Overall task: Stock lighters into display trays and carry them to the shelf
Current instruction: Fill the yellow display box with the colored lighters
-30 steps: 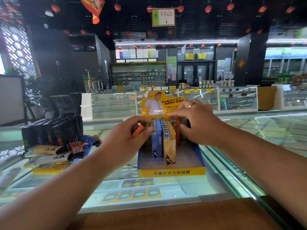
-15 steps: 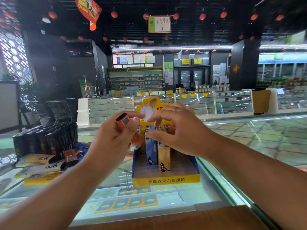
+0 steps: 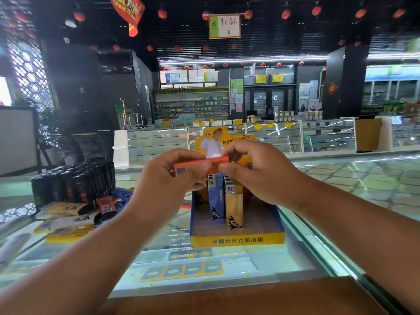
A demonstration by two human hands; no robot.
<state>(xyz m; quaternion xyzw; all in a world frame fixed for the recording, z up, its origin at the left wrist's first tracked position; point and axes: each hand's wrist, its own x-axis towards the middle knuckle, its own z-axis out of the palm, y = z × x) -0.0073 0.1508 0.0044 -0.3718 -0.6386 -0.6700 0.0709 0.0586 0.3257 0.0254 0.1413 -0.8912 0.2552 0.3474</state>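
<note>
Gripping an orange lighter between them, both hands hold it just above the tray. The left hand curls round its stickered end and the right hand pinches the other end. Its long axis lies level, running left to right; which end is the head cannot be told. Below, a blue lighter and a yellow lighter stand upright in the tray on the glass bench. Well left, loose lighters lie beside upright black lighters.
</note>
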